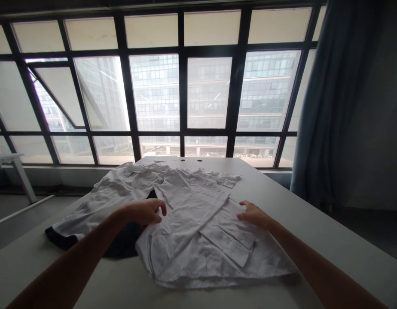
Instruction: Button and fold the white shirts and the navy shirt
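A white long-sleeved shirt (188, 206) lies spread on the table in front of me, one sleeve folded across its lower right part with the cuff pointing toward me. My left hand (148, 211) is over the shirt's left edge, its fingers loosely bent and a gap between thumb and forefinger. At the right side, my right hand (252, 213) is just above the shirt, thumb and fingers apart. Nothing shows in either grasp. Whether the fingertips touch the cloth, I cannot tell.
More crumpled white clothing (121, 189) lies left of the shirt, with dark cloth (123, 242) beneath it. The white table (291, 206) reaches toward the windows (206, 92). A blue curtain (327, 107) hangs at the right, and another white table (16, 161) stands at the left.
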A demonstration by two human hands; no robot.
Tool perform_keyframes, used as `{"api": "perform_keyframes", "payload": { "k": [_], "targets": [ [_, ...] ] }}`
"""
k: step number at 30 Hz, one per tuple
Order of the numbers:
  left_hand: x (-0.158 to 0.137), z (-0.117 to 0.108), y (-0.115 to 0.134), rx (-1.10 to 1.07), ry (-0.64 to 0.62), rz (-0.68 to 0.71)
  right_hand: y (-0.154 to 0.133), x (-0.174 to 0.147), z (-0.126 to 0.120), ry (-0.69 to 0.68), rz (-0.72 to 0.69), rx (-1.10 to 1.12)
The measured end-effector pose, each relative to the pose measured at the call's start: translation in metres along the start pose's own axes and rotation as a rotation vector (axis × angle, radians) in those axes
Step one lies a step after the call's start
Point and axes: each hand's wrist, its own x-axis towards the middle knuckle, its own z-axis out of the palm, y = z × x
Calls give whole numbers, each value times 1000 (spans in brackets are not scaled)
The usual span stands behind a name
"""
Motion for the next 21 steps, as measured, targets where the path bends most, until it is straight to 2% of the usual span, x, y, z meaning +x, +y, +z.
{"api": "perform_keyframes", "payload": {
  "k": [3,5,8,11,13,17,19,21],
  "targets": [
    [12,17,42,160,10,110,3,-3,-1,-36,-7,11],
    [25,37,65,210,-51,164,5,-5,-2,-34,-34,-7],
    [46,71,83,246,-113,219,7,-8,-5,-42,-78,13],
    [60,94,83,192,-152,220,9,-11,-12,-59,-79,86],
    [62,99,79,151,-141,223,9,-13,-17,-74,-67,137],
    [53,92,68,50,-133,279,2,-19,-26,-163,-54,256],
    [47,87,60,-36,-144,356,-4,-25,-29,-234,-69,331],
    [42,85,47,-74,-87,476,-12,-32,-30,-296,-109,377]
  ]
}}
